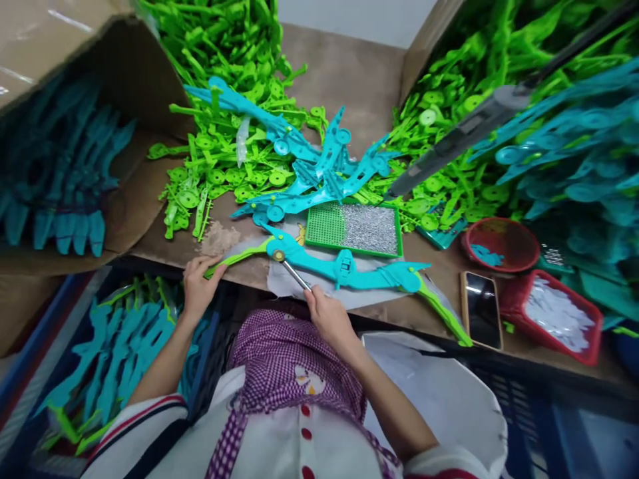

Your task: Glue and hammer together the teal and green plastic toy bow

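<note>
A toy bow (319, 265) with a blue middle and green limbs lies across the front of the table. The fingers of my left hand (200, 283) are closed on the end of its left green limb. My right hand (327, 313) grips a slim metal rod (297, 275), whose far end meets the round joint at the bow's left. What kind of tool the rod is, I cannot tell. Just behind the bow sits a green tray (324, 226) with small silvery metal pieces heaped in its right part.
Blue bow parts (324, 166) and piles of green parts (224, 153) cover the back. A grey bar (459, 140) slants in from the upper right. At right are a phone (482, 309), a red bowl (502, 229) and a red bin (596, 332). A crate (207, 362) stands lower left.
</note>
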`<move>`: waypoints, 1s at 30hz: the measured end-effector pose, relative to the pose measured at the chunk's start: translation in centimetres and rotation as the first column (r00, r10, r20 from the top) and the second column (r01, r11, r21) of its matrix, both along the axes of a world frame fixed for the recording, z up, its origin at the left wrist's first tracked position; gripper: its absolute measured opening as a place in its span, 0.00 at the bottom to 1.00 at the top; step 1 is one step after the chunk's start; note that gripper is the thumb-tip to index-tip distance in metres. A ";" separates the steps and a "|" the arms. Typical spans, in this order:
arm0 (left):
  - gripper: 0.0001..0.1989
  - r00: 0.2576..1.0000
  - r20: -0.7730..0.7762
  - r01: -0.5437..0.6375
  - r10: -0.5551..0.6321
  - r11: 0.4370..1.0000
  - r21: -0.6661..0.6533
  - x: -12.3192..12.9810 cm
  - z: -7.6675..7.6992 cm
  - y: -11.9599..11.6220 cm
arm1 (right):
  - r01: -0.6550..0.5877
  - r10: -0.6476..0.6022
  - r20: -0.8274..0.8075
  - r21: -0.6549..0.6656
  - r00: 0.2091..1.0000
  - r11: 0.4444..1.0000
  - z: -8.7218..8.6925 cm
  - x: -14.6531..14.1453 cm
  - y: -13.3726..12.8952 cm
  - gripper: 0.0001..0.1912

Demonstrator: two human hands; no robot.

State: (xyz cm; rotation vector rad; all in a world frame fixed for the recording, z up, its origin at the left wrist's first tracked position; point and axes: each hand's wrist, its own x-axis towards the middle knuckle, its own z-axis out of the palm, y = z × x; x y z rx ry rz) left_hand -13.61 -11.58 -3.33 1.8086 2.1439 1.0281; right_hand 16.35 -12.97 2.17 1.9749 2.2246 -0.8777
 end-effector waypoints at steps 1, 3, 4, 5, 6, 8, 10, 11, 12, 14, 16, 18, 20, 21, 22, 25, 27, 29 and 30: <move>0.17 1.000 0.013 -0.001 0.001 1.000 -0.003 0.0 -0.1 0.0 | -0.006 0.006 -0.004 0.005 1.000 1.000 0.3 -0.1 0.0 0.16; 0.16 0.999 0.032 -0.004 0.004 1.000 -0.006 0.0 -0.3 0.1 | -0.027 0.028 -0.045 0.032 0.999 0.999 0.9 -0.8 0.1 0.18; 0.16 0.999 0.039 -0.007 0.007 1.000 -0.003 0.0 -0.4 0.1 | -0.043 0.046 -0.059 0.047 0.997 0.998 1.1 -1.3 0.2 0.19; 0.15 0.999 0.045 -0.010 0.010 1.000 0.004 0.0 -0.5 0.1 | -0.067 0.070 -0.057 0.051 0.996 0.996 1.2 -1.9 0.4 0.19; 0.15 0.999 0.050 -0.014 0.013 1.000 0.019 -0.1 -0.6 0.1 | -0.092 0.093 -0.031 0.035 0.995 0.995 1.2 -2.5 0.8 0.20; 0.16 0.998 0.065 -0.019 0.015 0.998 0.057 -0.1 -0.9 0.2 | -0.143 0.144 0.050 -0.023 0.988 0.989 1.2 -3.9 1.6 0.19; 0.16 0.997 0.081 -0.007 0.000 0.996 0.088 -0.2 -1.1 0.2 | -0.176 0.183 0.113 -0.068 0.977 0.982 1.3 -4.9 2.2 0.20; 0.17 0.996 0.086 0.001 -0.009 0.995 0.097 -0.2 -1.2 0.2 | -0.190 0.198 0.118 -0.074 0.973 0.979 1.3 -5.2 2.4 0.21; 0.17 0.996 0.089 0.006 -0.015 0.995 0.102 -0.3 -1.3 0.2 | -0.203 0.210 0.108 -0.069 0.972 0.977 1.5 -5.4 2.5 0.22; 0.17 0.996 0.087 0.011 -0.019 0.995 0.101 -0.5 -1.4 0.1 | -0.226 0.230 0.076 -0.064 0.970 0.972 1.8 -5.7 2.3 0.23; 0.17 0.997 0.077 0.020 -0.028 0.995 0.093 -0.9 -1.5 -0.1 | -0.246 0.250 0.062 -0.068 0.966 0.967 2.0 -5.9 2.0 0.24; 0.18 0.996 0.064 0.053 -0.058 0.995 0.082 -1.3 -1.6 -0.3 | -0.265 0.269 0.071 -0.062 0.961 0.962 2.3 -5.8 2.0 0.25; 0.18 0.995 0.061 0.073 -0.079 0.993 0.098 -1.7 -1.7 -0.2 | -0.284 0.285 0.079 -0.024 0.955 0.959 2.6 -5.8 2.6 0.26; 0.18 0.995 0.061 0.072 -0.079 0.991 0.112 -1.8 -1.8 -0.1 | -0.291 0.289 0.076 0.012 0.954 0.957 2.9 -5.9 3.0 0.26; 0.18 0.996 0.061 0.063 -0.072 0.990 0.127 -1.9 -1.8 0.0 | -0.292 0.288 0.072 0.054 0.955 0.955 3.1 -6.2 3.7 0.26; 0.19 0.998 0.056 0.029 -0.038 0.989 0.145 -1.6 -1.7 0.3 | -0.268 0.260 0.064 0.181 0.963 0.946 3.7 -8.7 6.1 0.24; 0.20 0.998 0.057 0.005 -0.014 0.989 0.145 -1.2 -1.6 0.4 | -0.259 0.249 0.075 0.216 0.966 0.941 4.0 -10.9 7.8 0.19; 0.21 0.998 0.059 -0.020 0.012 0.990 0.141 -1.0 -1.5 0.3 | -0.281 0.273 0.069 0.285 0.960 0.916 4.4 -12.0 8.9 0.17; 0.22 0.998 0.057 -0.030 0.022 0.990 0.137 -1.0 -1.5 0.4 | -0.314 0.319 0.045 0.355 0.947 0.881 4.8 -11.7 9.0 0.16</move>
